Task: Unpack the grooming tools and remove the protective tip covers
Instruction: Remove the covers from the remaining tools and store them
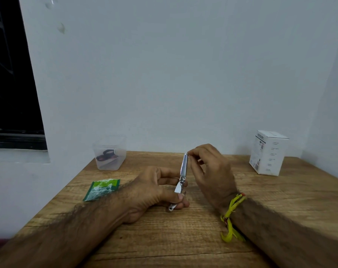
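Shiny silver metal nail clipper (183,171), mirror finish. Brown wood-grain tabletop (164,235) with darker streaks. Green foil sachet (101,189), white splash pattern, lighter green at top. Clear frosted plastic tub (110,152) holding black item with reddish-pink parts. White cardboard box (268,152), small dark printed text and codes. Yellow thread wristband (232,217) with red bead. Pale grey-white wall (164,74); black window (9,84).

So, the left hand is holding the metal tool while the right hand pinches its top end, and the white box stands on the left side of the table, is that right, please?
Not quite: the white box stands on the right side of the table, as the head view shows. The rest holds: the left hand holds the metal tool while the right hand pinches its top end.
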{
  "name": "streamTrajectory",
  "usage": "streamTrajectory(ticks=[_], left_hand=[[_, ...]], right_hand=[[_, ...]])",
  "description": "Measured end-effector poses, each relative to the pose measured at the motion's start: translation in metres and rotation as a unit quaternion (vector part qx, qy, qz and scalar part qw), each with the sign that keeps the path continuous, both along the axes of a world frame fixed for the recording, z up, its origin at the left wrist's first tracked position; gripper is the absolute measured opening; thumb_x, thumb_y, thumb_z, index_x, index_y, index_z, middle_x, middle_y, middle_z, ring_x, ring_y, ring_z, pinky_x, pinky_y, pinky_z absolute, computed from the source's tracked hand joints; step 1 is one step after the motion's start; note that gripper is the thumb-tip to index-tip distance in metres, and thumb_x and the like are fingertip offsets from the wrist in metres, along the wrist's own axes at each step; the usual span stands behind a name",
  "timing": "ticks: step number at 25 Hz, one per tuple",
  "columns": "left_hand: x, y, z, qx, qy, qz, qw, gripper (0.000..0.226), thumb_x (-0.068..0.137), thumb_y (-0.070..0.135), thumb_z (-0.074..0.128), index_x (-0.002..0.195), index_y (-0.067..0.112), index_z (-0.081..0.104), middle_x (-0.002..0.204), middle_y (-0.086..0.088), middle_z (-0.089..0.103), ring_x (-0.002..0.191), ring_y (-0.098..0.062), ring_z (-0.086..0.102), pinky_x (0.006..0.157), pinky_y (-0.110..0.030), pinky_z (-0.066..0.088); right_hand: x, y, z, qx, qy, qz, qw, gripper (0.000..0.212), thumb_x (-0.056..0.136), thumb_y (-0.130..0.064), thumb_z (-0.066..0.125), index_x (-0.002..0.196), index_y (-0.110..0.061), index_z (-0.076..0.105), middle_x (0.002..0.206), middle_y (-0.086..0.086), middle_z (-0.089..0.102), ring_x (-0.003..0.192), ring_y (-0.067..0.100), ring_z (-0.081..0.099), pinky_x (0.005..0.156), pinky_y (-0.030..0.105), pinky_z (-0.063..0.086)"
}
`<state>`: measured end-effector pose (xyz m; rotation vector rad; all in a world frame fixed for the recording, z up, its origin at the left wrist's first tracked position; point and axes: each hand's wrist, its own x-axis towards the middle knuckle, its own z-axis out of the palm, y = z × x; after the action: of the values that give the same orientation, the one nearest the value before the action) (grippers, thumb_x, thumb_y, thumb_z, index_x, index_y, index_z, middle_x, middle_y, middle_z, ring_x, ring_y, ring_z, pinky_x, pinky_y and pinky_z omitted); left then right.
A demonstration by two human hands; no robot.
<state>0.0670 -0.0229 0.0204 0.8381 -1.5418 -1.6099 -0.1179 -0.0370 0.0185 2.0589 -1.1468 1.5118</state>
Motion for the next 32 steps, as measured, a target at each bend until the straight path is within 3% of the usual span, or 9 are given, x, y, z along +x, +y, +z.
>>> streamTrajectory(ticks=[9,16,25,32], left_hand=[[0.002,0.0,0.004,0.005,-0.037,-0.029,0.999,0.053,0.079,-0.02,0.07,0.127,-0.002,0.059,0.104,-0.037,0.069,0.079,-0.035,0.073,0.069,-0.033,0.062],[0.003,-0.002,0.003,0.01,-0.031,-0.03,0.999,0.05,0.078,-0.022,0.07,0.123,-0.003,0.063,0.095,-0.027,0.073,0.08,-0.036,0.075,0.066,-0.033,0.061],[0.003,0.001,0.006,-0.005,-0.044,-0.029,0.999,0.051,0.078,-0.022,0.07,0.124,-0.002,0.061,0.096,-0.028,0.073,0.077,-0.035,0.075,0.074,-0.038,0.062],[0.002,0.001,0.007,0.002,-0.046,-0.028,0.999,0.05,0.079,-0.022,0.069,0.124,-0.001,0.062,0.097,-0.027,0.074,0.078,-0.034,0.075,0.069,-0.035,0.062]], right_hand=[[0.003,-0.002,-0.002,-0.002,0.034,0.012,0.999,0.007,0.09,0.001,0.066,0.094,-0.003,0.071,0.094,0.005,0.065,0.084,0.019,0.064,0.071,0.039,0.056],[0.0,-0.009,-0.006,0.045,0.014,0.049,0.998,0.009,0.091,0.003,0.064,0.092,-0.003,0.07,0.092,0.003,0.061,0.081,0.016,0.061,0.071,0.038,0.055],[0.0,-0.009,-0.005,0.059,-0.008,0.063,0.996,0.009,0.09,0.003,0.063,0.09,-0.002,0.071,0.089,0.004,0.061,0.079,0.015,0.062,0.07,0.035,0.054],[-0.001,-0.009,-0.005,0.062,-0.009,0.063,0.996,0.009,0.09,0.004,0.064,0.092,-0.001,0.071,0.09,0.004,0.061,0.08,0.016,0.062,0.07,0.037,0.055]])
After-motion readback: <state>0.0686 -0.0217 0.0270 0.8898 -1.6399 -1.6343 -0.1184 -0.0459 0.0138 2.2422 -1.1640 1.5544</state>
